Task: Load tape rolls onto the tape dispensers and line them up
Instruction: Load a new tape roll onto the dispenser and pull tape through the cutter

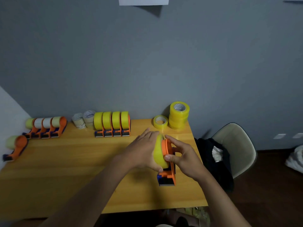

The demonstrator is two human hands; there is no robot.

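Both forearms reach in from the bottom edge and meet at about four o'clock on the orange-brown wooden table (65,169). Between them stands an orange plastic tape dispenser with a dark blue cutter end (168,169), its long axis running from six towards twelve o'clock, cutter nearest the person. The left hand (144,149) lies flat against the nine o'clock face of the yellow tape roll (159,153), fingers straight and pressing it sideways onto the hub. The right hand (183,154) steadies the dispenser from three o'clock, thumb and fingers curled round its orange wheel guard. The roll looks nearly seated, so the push needs to go straight towards three o'clock, along the hub's axis.

At twelve o'clock from the hands, a row of four loaded yellow dispensers (113,123) stands against the grey wall. Spare yellow rolls (178,114) are stacked at one o'clock. Far out at ten o'clock sits a row of dispensers with pale rolls (46,126), near some loose pale rolls (83,119).
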